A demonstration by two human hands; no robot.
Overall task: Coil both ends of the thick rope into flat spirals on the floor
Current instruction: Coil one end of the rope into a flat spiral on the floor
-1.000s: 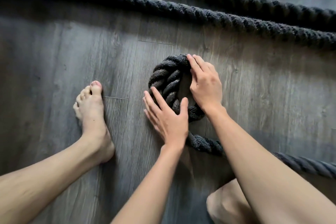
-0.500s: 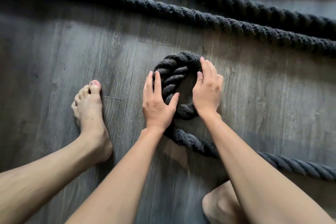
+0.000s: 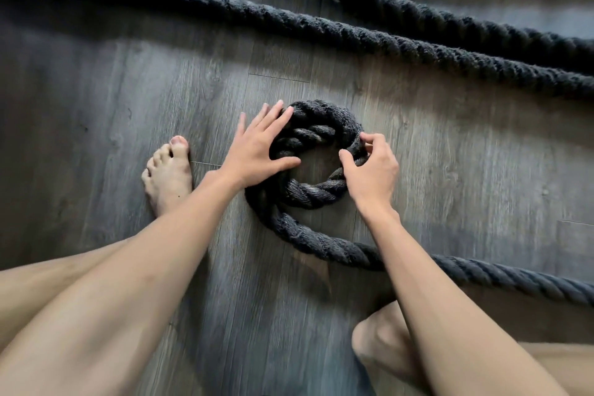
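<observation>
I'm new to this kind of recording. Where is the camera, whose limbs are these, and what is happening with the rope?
No machine here: a person works bare-handed, and the one camera sits on their head, looking down, so the arms enter from below. On the grey wood-look floor lies a thick rope, one end bent into a small coil. The left hand presses flat, fingers spread, on the coil's left side. The right hand pinches the rope on the coil's right side. A bare left foot stands beside it. Two more stretches of rope run across the top.
</observation>
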